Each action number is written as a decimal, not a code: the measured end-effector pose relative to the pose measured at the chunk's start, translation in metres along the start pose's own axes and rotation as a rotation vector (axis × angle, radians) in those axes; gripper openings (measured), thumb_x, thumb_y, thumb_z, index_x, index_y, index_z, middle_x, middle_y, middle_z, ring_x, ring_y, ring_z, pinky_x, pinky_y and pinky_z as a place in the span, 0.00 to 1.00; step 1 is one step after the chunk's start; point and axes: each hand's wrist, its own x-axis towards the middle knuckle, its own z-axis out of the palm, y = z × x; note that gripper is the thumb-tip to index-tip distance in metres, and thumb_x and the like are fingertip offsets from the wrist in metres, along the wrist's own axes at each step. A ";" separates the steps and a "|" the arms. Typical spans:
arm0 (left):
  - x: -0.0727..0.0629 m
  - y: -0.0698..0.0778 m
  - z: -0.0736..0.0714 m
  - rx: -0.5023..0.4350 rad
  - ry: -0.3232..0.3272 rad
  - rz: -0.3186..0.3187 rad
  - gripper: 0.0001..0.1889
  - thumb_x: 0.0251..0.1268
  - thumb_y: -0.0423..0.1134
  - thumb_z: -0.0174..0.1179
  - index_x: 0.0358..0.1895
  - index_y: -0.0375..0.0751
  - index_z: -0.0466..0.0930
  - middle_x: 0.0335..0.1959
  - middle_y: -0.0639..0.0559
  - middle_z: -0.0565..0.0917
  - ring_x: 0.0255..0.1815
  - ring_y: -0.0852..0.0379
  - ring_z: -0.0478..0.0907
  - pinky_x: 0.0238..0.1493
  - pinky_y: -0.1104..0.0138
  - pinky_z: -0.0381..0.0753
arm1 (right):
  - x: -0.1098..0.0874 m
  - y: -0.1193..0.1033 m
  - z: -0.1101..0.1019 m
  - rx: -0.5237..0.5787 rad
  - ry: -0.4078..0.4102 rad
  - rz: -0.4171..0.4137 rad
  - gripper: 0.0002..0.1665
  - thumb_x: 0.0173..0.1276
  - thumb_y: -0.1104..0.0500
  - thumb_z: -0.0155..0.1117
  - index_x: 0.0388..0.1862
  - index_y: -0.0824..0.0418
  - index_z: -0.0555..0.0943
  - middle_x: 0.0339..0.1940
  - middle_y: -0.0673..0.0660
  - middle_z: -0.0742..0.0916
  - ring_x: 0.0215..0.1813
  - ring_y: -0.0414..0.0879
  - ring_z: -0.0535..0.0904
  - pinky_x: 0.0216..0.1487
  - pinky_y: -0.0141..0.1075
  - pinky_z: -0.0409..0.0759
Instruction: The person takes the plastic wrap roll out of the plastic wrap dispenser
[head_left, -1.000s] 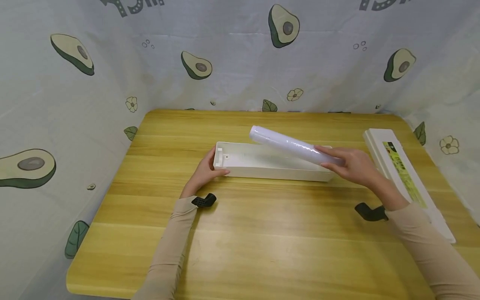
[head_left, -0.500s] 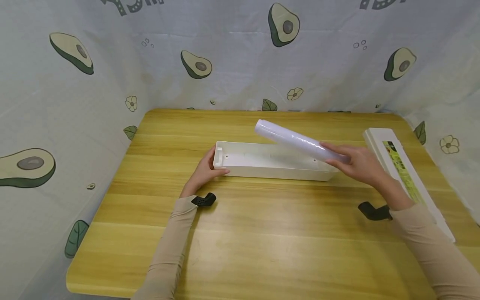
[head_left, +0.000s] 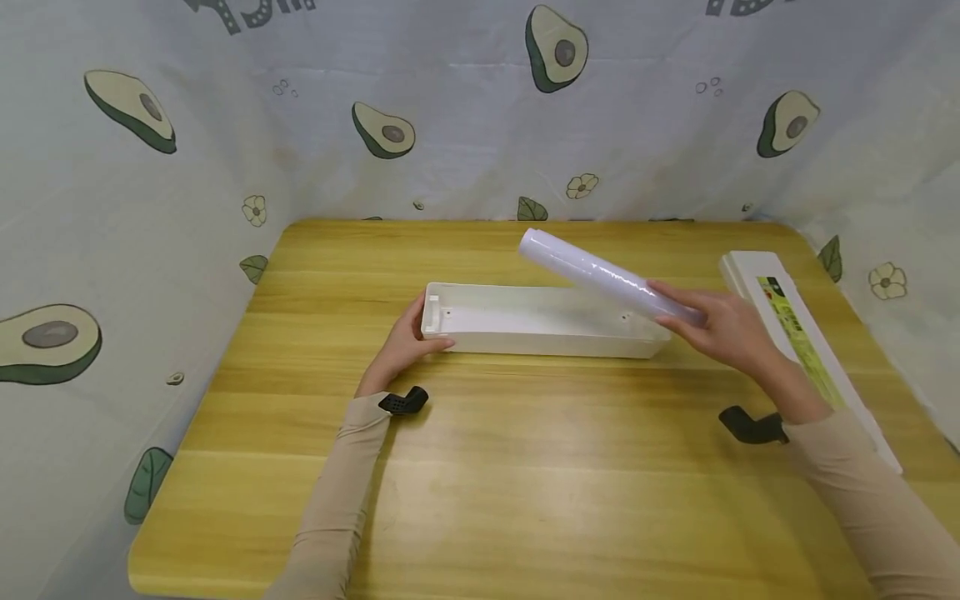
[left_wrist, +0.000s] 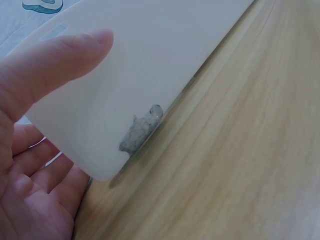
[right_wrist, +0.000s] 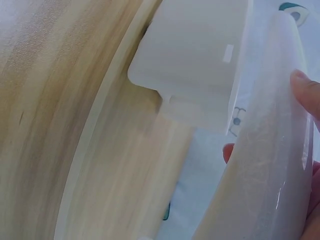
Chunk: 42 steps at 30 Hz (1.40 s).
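Note:
A long white open-topped box (head_left: 540, 343) sits on the table. At its left end my left hand (head_left: 401, 340) grips it, thumb across the front wall and fingers round the end, as the left wrist view shows too. My right hand (head_left: 723, 327) holds one end of a roll of cling film (head_left: 600, 271), which slants up to the left above the box's right half. In the right wrist view the glossy roll (right_wrist: 265, 150) lies between thumb and fingers, beside the box's white end (right_wrist: 192, 55). A grey patch (left_wrist: 142, 131) marks the box's lower front edge in the left wrist view.
A long white lid (head_left: 757, 271) with a yellow-green label (head_left: 798, 337) lies at the right of the wooden table (head_left: 480, 500), partly behind the right forearm. A curtain (head_left: 465, 83) with avocado prints hangs behind the far edge.
My right hand has moved the roll slightly right and up, away from the box's middle, uncovering more of the box's inside. My left hand keeps its grip on the left end.

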 end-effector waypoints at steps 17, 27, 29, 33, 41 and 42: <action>-0.001 -0.002 0.001 -0.018 -0.013 0.016 0.51 0.52 0.28 0.67 0.75 0.54 0.43 0.74 0.50 0.57 0.68 0.46 0.64 0.58 0.71 0.74 | -0.010 0.001 -0.003 -0.047 -0.004 0.150 0.31 0.62 0.51 0.65 0.64 0.55 0.72 0.46 0.73 0.84 0.24 0.52 0.72 0.22 0.32 0.61; -0.008 0.020 0.001 -0.023 -0.022 -0.014 0.52 0.52 0.26 0.66 0.76 0.47 0.41 0.74 0.45 0.55 0.70 0.44 0.62 0.66 0.58 0.69 | -0.012 0.003 0.000 -0.054 0.025 0.189 0.30 0.63 0.50 0.63 0.64 0.56 0.73 0.41 0.75 0.84 0.23 0.53 0.71 0.21 0.33 0.59; -0.008 0.020 0.001 -0.019 -0.022 -0.019 0.52 0.52 0.27 0.66 0.76 0.47 0.41 0.75 0.46 0.54 0.70 0.44 0.61 0.66 0.56 0.68 | -0.013 0.004 0.001 -0.061 0.038 0.200 0.30 0.63 0.49 0.63 0.63 0.57 0.73 0.39 0.76 0.84 0.21 0.53 0.70 0.19 0.33 0.58; -0.009 0.021 0.001 -0.019 -0.023 -0.020 0.52 0.52 0.27 0.66 0.76 0.46 0.40 0.75 0.45 0.54 0.70 0.44 0.61 0.67 0.54 0.68 | -0.014 0.007 0.002 -0.082 0.054 0.235 0.30 0.65 0.47 0.61 0.64 0.54 0.73 0.38 0.77 0.83 0.19 0.52 0.68 0.17 0.33 0.56; -0.008 0.021 0.000 -0.020 -0.022 -0.023 0.52 0.52 0.27 0.66 0.76 0.47 0.40 0.74 0.45 0.54 0.70 0.43 0.61 0.67 0.52 0.67 | -0.017 0.014 0.003 -0.105 0.081 0.266 0.30 0.65 0.46 0.60 0.65 0.53 0.72 0.39 0.77 0.83 0.19 0.53 0.68 0.17 0.34 0.55; -0.008 0.021 0.000 -0.015 -0.021 -0.021 0.52 0.52 0.27 0.66 0.76 0.47 0.40 0.74 0.45 0.54 0.70 0.43 0.62 0.67 0.52 0.67 | -0.018 0.014 0.004 -0.104 0.086 0.269 0.30 0.65 0.46 0.60 0.65 0.53 0.72 0.37 0.77 0.83 0.19 0.53 0.68 0.17 0.34 0.55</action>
